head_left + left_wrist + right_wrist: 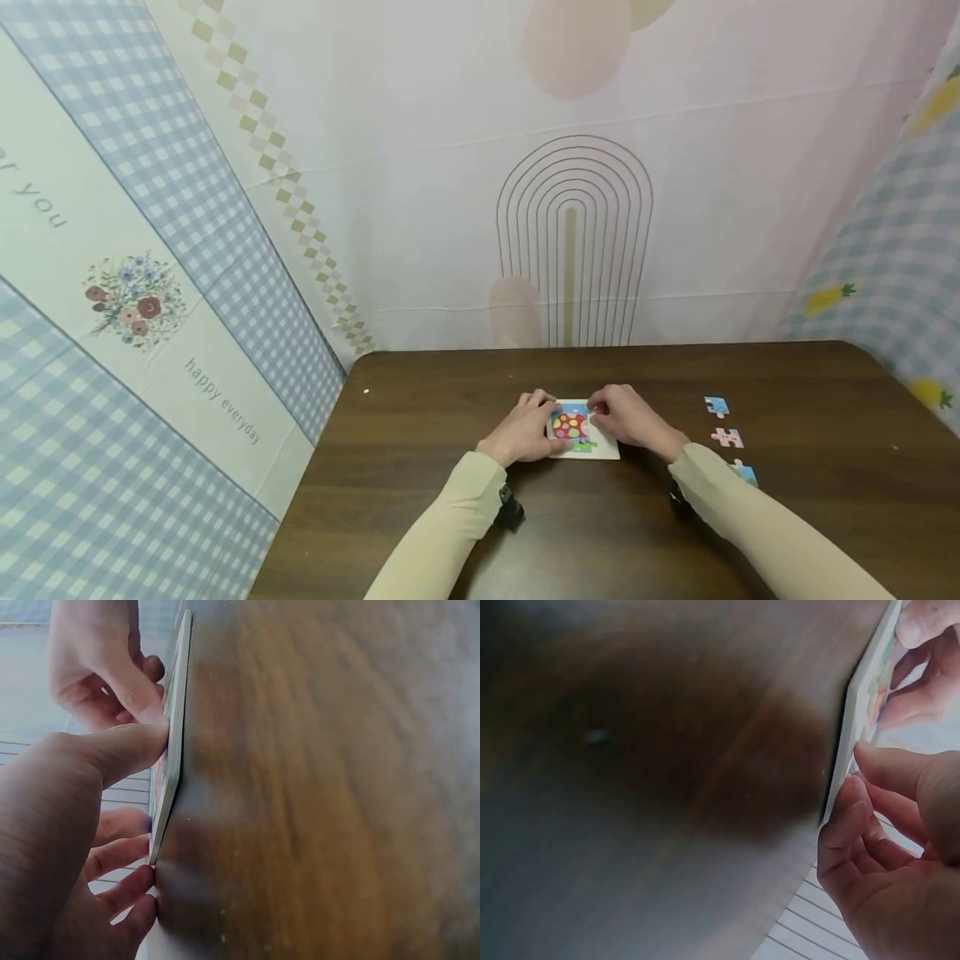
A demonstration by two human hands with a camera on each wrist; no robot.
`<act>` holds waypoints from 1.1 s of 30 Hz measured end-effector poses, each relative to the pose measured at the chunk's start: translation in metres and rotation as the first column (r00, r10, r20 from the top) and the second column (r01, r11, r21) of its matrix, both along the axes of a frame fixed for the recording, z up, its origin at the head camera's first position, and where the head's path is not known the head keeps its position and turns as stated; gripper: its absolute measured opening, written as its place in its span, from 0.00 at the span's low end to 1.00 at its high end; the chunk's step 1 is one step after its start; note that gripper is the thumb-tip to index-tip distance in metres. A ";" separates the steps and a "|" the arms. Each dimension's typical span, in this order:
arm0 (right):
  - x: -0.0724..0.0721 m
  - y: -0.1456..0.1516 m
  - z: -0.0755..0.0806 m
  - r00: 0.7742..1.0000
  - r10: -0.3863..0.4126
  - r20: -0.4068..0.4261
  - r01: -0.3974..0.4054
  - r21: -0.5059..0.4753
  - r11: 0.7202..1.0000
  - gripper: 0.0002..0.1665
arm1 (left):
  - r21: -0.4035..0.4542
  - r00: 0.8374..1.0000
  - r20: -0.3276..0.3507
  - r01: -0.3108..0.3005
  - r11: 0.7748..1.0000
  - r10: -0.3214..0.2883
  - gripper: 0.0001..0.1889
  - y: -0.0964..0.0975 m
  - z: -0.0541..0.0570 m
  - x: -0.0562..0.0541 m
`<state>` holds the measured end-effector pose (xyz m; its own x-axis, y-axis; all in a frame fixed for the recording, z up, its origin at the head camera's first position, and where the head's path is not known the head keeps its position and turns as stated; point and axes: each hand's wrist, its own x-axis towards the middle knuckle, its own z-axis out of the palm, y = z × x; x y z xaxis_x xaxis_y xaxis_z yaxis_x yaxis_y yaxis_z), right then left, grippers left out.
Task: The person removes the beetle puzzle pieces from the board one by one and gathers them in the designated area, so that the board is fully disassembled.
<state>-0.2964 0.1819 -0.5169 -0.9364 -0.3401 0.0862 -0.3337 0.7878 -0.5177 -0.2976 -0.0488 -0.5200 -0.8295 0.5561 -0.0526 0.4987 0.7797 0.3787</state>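
Observation:
A puzzle board point(606, 451) with a pale frame lies on the table, its picture point(572, 427) showing a red shape with coloured spots, blue above and green below. My left hand point(525, 432) holds the board's left end, its thumb on the near edge and the other fingers spread along the left and far side. Over the right part, my right hand point(628, 415) has its thumb and curled fingers together, pinching a puzzle piece mostly hidden by the fingertips. Low side views show the right thumb point(889, 765) and left thumb point(135, 746) right at the board's edge.
To the right lie three loose puzzle pieces: a blue one point(717, 406), a pink one point(727, 437) and a blue-green one point(744, 472) beside the right sleeve. The dark wooden table point(420, 500) meets a printed cloth point(420, 250) at the back.

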 end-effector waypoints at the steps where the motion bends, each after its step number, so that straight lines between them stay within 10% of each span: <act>1: -0.001 -0.001 0.000 1.000 0.002 -0.005 -0.002 0.000 1.000 0.09 | -0.002 1.000 -0.002 0.000 1.000 0.000 0.33 0.001 0.000 0.000; 16: -0.008 -0.001 0.006 0.999 0.014 0.049 -0.014 0.016 1.000 0.05 | -0.061 0.999 -0.037 0.018 0.998 -0.021 0.33 0.007 0.000 -0.003; 23: -0.021 0.001 -0.009 0.999 -0.007 0.040 0.008 -0.013 1.000 0.05 | -0.003 0.999 -0.041 0.020 1.000 -0.020 0.33 0.003 -0.020 -0.015; 29: -0.044 0.009 -0.048 1.000 -0.021 0.011 0.021 -0.017 1.000 0.03 | 0.021 1.000 0.010 0.028 0.999 -0.028 0.32 -0.001 -0.011 -0.009; 33: -0.033 0.005 -0.032 1.000 0.007 0.008 -0.007 -0.022 1.000 0.04 | 0.015 0.997 0.046 0.059 0.998 -0.060 0.27 -0.005 -0.003 -0.003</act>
